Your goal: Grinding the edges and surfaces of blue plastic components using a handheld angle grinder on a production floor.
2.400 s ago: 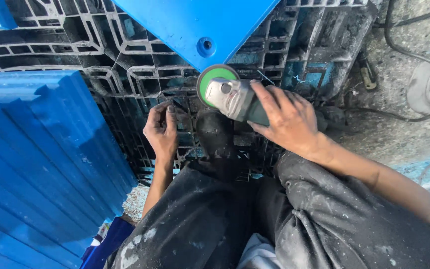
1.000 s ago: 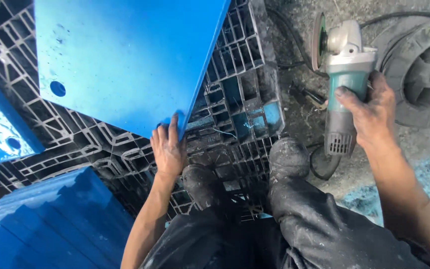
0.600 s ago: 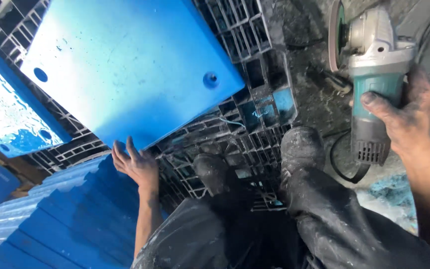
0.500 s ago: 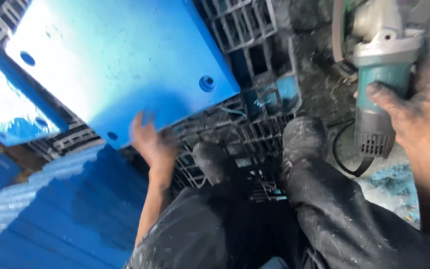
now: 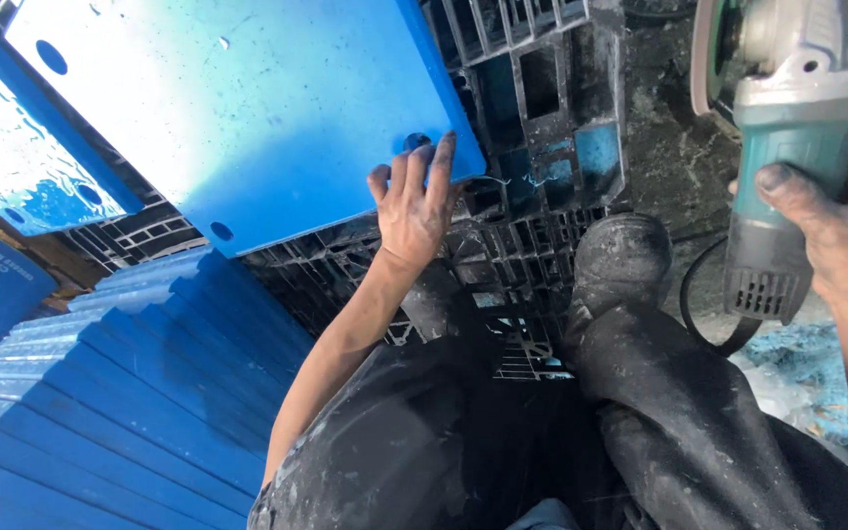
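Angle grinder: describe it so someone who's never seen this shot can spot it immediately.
Start at the big flat blue plastic panel lying on the black plastic lattice pallet, then go to the frame's far right edge. There the right hand grips a teal and grey angle grinder, held off the pallet. It alone has a round disc and a black power cord.

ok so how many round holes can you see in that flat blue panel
4 in the flat blue panel: top left corner, two on the lower left edge, one by the left hand fingertips. Others may be out of frame.

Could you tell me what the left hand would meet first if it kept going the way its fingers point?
The left hand already has its fingertips on the blue panel, so it would press straight into that panel's corner.
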